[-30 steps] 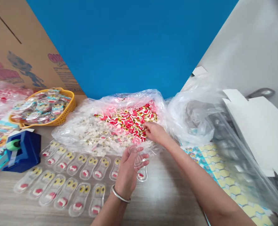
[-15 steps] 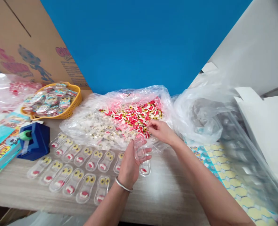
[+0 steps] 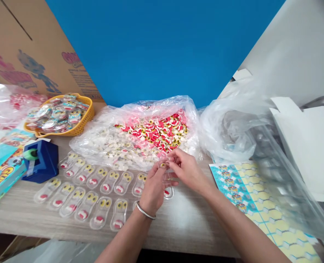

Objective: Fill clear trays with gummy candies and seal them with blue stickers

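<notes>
In my left hand (image 3: 154, 188) is a clear plastic blister tray, mostly hidden by my fingers. The fingers of my right hand (image 3: 188, 170) are pinched at the tray's upper end, where a yellow eye-shaped candy (image 3: 162, 165) shows. Just beyond both hands lies an open clear bag (image 3: 96, 146) of loose red-and-white mouth pieces and yellow eye pieces (image 3: 162, 131). To the left, two rows of clear blister trays (image 3: 98, 213) rest on the table, each with two yellow eyes and a red mouth. Another filled tray (image 3: 169, 192) is partly covered by my left hand.
A yellow basket (image 3: 81, 128) of wrapped packs stands at the back left, near a blue tape dispenser (image 3: 42, 160) and a turquoise box (image 3: 5, 175). Printed sheets (image 3: 233, 186) and clear plastic packaging (image 3: 288, 175) lie at right. A blue panel (image 3: 164, 47) rises behind.
My right hand has come from the pile in the bag back to the tray in my left hand. A yellow eye piece now shows at the tray's upper end.
</notes>
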Motion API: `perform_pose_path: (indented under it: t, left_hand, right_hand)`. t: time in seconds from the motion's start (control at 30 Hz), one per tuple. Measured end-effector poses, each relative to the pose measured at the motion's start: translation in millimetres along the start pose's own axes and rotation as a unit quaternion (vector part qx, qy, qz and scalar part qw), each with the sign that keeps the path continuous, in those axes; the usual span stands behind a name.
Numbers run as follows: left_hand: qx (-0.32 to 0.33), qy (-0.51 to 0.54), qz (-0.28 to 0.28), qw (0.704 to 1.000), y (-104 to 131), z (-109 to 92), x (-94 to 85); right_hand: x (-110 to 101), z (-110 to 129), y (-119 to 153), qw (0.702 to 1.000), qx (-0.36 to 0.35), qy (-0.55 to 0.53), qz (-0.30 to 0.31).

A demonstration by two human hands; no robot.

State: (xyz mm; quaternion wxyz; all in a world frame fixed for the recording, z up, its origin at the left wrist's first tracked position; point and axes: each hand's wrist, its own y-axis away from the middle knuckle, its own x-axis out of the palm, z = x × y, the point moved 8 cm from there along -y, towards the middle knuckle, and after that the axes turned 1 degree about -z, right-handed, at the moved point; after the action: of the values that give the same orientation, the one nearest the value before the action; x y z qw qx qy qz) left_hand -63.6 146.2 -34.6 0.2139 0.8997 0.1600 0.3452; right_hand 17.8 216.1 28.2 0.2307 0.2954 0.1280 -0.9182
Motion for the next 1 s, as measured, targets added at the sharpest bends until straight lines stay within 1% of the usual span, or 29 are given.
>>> perform_pose_path:
  t: [0.03, 0.1, 0.17, 0.23, 0.3, 0.33, 0.37, 0.4, 0.47, 0.5, 0.57, 0.67, 0.77, 0.83, 0.9, 0.93, 1.0]
  left_hand:
    - [0.005, -0.001, -0.004, 1.000, 0.0, 0.2, 0.1]
    - [0.022, 0.007, -0.010, 1.000, -0.1, 0.6, 0.2]
    - [0.042, 0.016, -0.020, 0.999, -0.4, 1.2, -2.2]
    - [0.056, 0.014, -0.032, 0.998, -1.2, 2.7, -6.8]
    - [0.057, 0.007, -0.042, 0.998, -2.3, 5.4, -11.7]
    - [0.051, 0.009, -0.043, 0.998, -2.9, 6.8, -13.5]
    - [0.043, 0.013, -0.043, 0.998, -3.4, 8.1, -14.9]
    - [0.033, 0.018, -0.043, 0.998, -3.7, 9.2, -15.7]
    - [0.016, 0.024, -0.040, 0.999, -3.6, 9.4, -15.8]
    - [0.012, 0.024, -0.040, 0.999, -3.4, 8.5, -15.6]
    - [0.009, 0.023, -0.043, 0.999, -2.9, 6.2, -15.1]
    - [0.003, 0.023, -0.054, 0.998, -2.7, 4.9, -15.5]
    - [-0.003, 0.027, -0.053, 0.998, -2.9, 4.4, -14.3]
    - [-0.008, 0.031, -0.046, 0.998, -2.6, 3.4, -12.6]
    - [-0.021, 0.038, -0.041, 0.998, -1.6, 3.4, -11.6]
    - [-0.031, 0.044, -0.037, 0.998, -1.0, 4.1, -10.9]
    - [-0.047, 0.059, -0.018, 0.997, 0.6, 6.6, -8.0]
  right_hand:
    - [-1.2, -1.3, 2.9, 1.000, 0.002, 0.005, -0.015]
    - [-0.3, 2.9, 9.6, 0.998, -0.036, 0.045, -0.029]
    - [5.8, 11.7, 18.2, 0.989, -0.100, 0.107, -0.021]
    - [13.4, 18.0, 28.0, 0.976, -0.150, 0.161, -0.004]
    - [16.7, 20.5, 35.4, 0.967, -0.173, 0.185, 0.008]
    - [15.7, 20.4, 37.0, 0.968, -0.175, 0.180, 0.010]
    - [12.3, 18.8, 36.1, 0.972, -0.165, 0.165, 0.005]
    - [7.1, 14.9, 32.5, 0.979, -0.140, 0.150, -0.003]
    - [-5.2, 1.0, 18.4, 0.987, -0.061, 0.144, -0.025]
    - [-9.5, -7.1, 9.1, 0.986, -0.020, 0.164, -0.029]
    - [-10.9, -22.5, -12.0, 0.971, 0.040, 0.234, -0.008]
    - [1.0, -42.8, -42.8, 0.944, 0.076, 0.317, 0.058]
    - [8.3, -56.1, -63.0, 0.937, 0.082, 0.329, 0.082]
    - [5.1, -59.1, -66.0, 0.941, 0.078, 0.319, 0.082]
    - [-4.0, -52.7, -58.1, 0.955, 0.056, 0.283, 0.066]
    - [-10.0, -45.3, -49.7, 0.966, 0.034, 0.251, 0.051]
    - [-20.3, -25.0, -24.0, 0.983, -0.020, 0.181, 0.024]
